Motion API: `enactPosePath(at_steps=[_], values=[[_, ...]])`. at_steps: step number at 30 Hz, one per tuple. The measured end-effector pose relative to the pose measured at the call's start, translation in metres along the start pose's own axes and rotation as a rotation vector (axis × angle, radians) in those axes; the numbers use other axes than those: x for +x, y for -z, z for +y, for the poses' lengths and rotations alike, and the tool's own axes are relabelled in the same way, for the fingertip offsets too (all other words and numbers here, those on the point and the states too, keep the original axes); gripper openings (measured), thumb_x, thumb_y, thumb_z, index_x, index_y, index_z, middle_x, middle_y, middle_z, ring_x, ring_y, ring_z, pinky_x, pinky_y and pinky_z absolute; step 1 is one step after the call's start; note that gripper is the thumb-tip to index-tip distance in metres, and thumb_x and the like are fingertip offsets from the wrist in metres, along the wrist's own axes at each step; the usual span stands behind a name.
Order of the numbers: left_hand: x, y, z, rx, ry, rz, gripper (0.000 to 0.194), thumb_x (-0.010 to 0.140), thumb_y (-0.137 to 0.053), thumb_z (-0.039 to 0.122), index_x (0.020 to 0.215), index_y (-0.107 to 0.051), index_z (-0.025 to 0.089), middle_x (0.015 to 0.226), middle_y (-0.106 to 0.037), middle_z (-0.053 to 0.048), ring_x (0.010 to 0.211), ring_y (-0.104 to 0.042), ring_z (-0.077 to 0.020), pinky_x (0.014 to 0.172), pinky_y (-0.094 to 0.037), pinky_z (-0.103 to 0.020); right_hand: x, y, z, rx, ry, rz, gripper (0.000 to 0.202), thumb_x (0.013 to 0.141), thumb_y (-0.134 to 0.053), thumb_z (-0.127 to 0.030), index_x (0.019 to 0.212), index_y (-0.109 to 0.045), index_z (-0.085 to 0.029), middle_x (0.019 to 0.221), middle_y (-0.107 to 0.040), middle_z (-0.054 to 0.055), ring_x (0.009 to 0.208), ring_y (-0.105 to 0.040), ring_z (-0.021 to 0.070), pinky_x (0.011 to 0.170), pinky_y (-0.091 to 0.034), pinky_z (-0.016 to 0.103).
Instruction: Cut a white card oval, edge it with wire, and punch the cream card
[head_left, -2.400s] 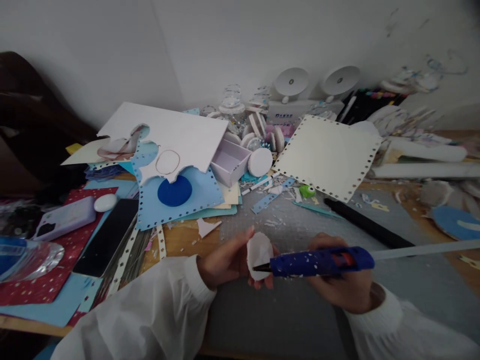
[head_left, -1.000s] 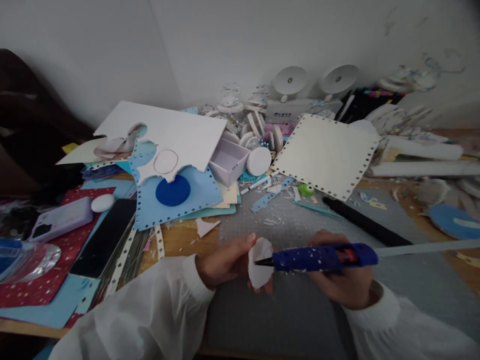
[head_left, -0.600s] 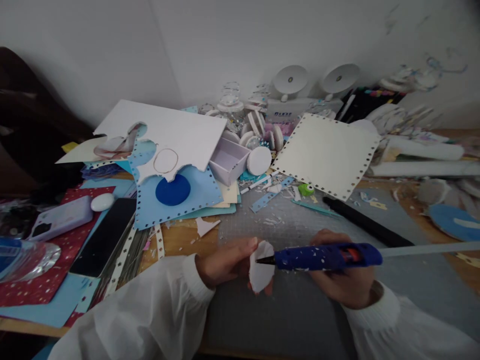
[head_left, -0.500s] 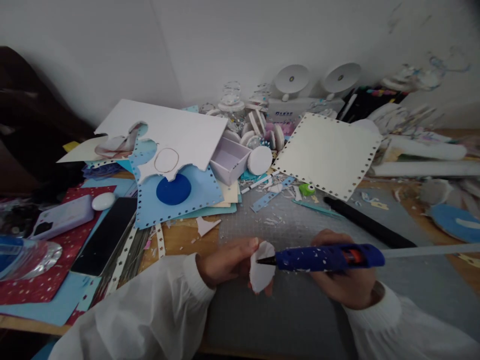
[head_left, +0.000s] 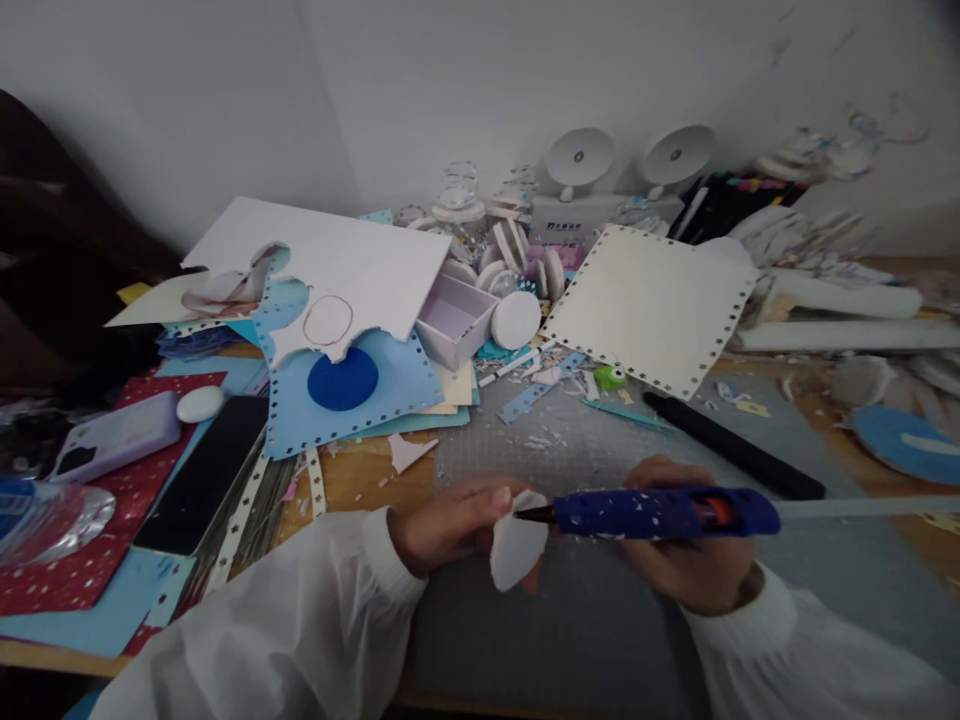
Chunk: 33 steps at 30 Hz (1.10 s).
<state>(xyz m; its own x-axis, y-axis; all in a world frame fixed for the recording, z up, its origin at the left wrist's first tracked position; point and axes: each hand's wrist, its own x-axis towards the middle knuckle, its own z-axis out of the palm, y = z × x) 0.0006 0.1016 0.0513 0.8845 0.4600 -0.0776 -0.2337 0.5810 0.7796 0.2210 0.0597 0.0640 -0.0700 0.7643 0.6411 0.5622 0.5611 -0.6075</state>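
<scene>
My left hand (head_left: 457, 518) pinches a small white disc (head_left: 519, 552) by its edge, its flat face tilted up toward me. My right hand (head_left: 686, 560) is wrapped round a blue glue gun (head_left: 630, 513) with a clear glue stick (head_left: 862, 508) jutting from its back end. The gun's dark nozzle (head_left: 536, 514) points left and lies over the upper part of the disc, near my left thumb. Whether the tip touches the disc, I cannot tell. Both hands are above the grey cutting mat (head_left: 570, 650).
Behind the hands are a white board (head_left: 315, 245), a blue sheet (head_left: 300, 425), a lilac box (head_left: 454, 335), a cream sheet (head_left: 652, 305) and a black rod (head_left: 735, 445). At the left lie a black phone (head_left: 204, 475) and a plastic bottle (head_left: 56, 520).
My left hand has tilted the white disc a little and shifted slightly left. The glue gun has moved slightly right relative to the disc. The whole view has shifted a little.
</scene>
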Motion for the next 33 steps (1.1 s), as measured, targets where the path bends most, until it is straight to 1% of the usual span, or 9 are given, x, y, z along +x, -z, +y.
enactPosePath(at_steps=[2, 8, 11, 16, 23, 27, 30, 33], values=[[0.0, 0.0, 0.001, 0.0, 0.002, -0.001, 0.059, 0.076, -0.052, 0.068, 0.092, -0.06, 0.011, 0.067, -0.065, -0.008, 0.051, -0.06, -0.0161, 0.047, -0.044, -0.023, 0.001, 0.0, -0.001, -0.007, -0.001, 0.004, 0.024, 0.069, -0.061, -0.016, 0.087, -0.047, -0.026, 0.064, -0.055, -0.002, 0.052, -0.059, 0.0176, 0.045, -0.048, 0.031], [-0.001, -0.002, 0.005, 0.017, 0.02, -0.002, 0.066, 0.077, -0.05, 0.069, 0.099, -0.064, 0.008, 0.065, -0.063, -0.007, 0.048, -0.057, -0.0138, 0.042, -0.041, -0.02, 0.003, 0.002, -0.003, -0.03, 0.009, 0.025, 0.027, 0.068, -0.061, -0.014, 0.088, -0.048, -0.026, 0.062, -0.055, -0.002, 0.052, -0.059, 0.019, 0.043, -0.048, 0.031], [-0.001, -0.002, 0.007, 0.04, 0.028, -0.008, 0.071, 0.077, -0.048, 0.07, 0.103, -0.065, 0.007, 0.064, -0.063, -0.008, 0.047, -0.055, -0.0128, 0.041, -0.04, -0.019, 0.004, 0.002, -0.003, -0.043, 0.012, 0.044, 0.027, 0.069, -0.061, -0.014, 0.088, -0.048, -0.026, 0.063, -0.055, -0.003, 0.05, -0.058, 0.0172, 0.043, -0.047, 0.03], [-0.001, -0.001, 0.007, 0.052, 0.028, 0.0, 0.076, 0.076, -0.047, 0.072, 0.105, -0.066, 0.005, 0.062, -0.063, -0.008, 0.045, -0.054, -0.0124, 0.039, -0.039, -0.019, 0.004, 0.002, -0.004, -0.049, 0.006, 0.054, 0.026, 0.068, -0.061, -0.014, 0.087, -0.048, -0.025, 0.063, -0.055, -0.003, 0.051, -0.059, 0.0168, 0.044, -0.047, 0.029], [-0.003, -0.004, 0.01, 0.043, 0.021, 0.023, 0.076, 0.074, -0.05, 0.071, 0.105, -0.066, 0.004, 0.062, -0.063, -0.009, 0.045, -0.053, -0.0122, 0.04, -0.039, -0.019, 0.005, 0.002, -0.004, -0.052, 0.004, 0.067, 0.026, 0.068, -0.061, -0.014, 0.088, -0.048, -0.025, 0.063, -0.055, -0.002, 0.05, -0.058, 0.0175, 0.043, -0.047, 0.03], [-0.004, -0.004, 0.012, 0.05, 0.031, 0.033, 0.076, 0.073, -0.05, 0.072, 0.105, -0.067, 0.005, 0.062, -0.063, -0.009, 0.046, -0.054, -0.0135, 0.04, -0.04, -0.02, 0.003, 0.002, 0.0, -0.054, 0.054, 0.09, 0.027, 0.067, -0.063, -0.015, 0.089, -0.05, -0.024, 0.063, -0.055, -0.002, 0.05, -0.058, 0.0179, 0.043, -0.047, 0.03], [-0.003, -0.003, 0.011, 0.048, 0.023, 0.019, 0.074, 0.075, -0.049, 0.071, 0.105, -0.067, 0.005, 0.061, -0.063, -0.009, 0.047, -0.054, -0.0135, 0.041, -0.04, -0.02, 0.001, 0.001, 0.002, -0.054, 0.06, 0.099, 0.029, 0.067, -0.063, -0.013, 0.091, -0.051, -0.023, 0.063, -0.055, -0.003, 0.051, -0.058, 0.0171, 0.043, -0.047, 0.029], [-0.003, -0.001, 0.008, 0.017, -0.008, -0.007, 0.07, 0.077, -0.049, 0.069, 0.107, -0.066, 0.008, 0.064, -0.064, -0.009, 0.049, -0.056, -0.0138, 0.041, -0.041, -0.02, 0.001, 0.001, 0.002, -0.069, 0.066, 0.102, 0.026, 0.067, -0.063, -0.013, 0.087, -0.052, -0.024, 0.063, -0.055, -0.002, 0.05, -0.057, 0.0161, 0.043, -0.046, 0.028]])
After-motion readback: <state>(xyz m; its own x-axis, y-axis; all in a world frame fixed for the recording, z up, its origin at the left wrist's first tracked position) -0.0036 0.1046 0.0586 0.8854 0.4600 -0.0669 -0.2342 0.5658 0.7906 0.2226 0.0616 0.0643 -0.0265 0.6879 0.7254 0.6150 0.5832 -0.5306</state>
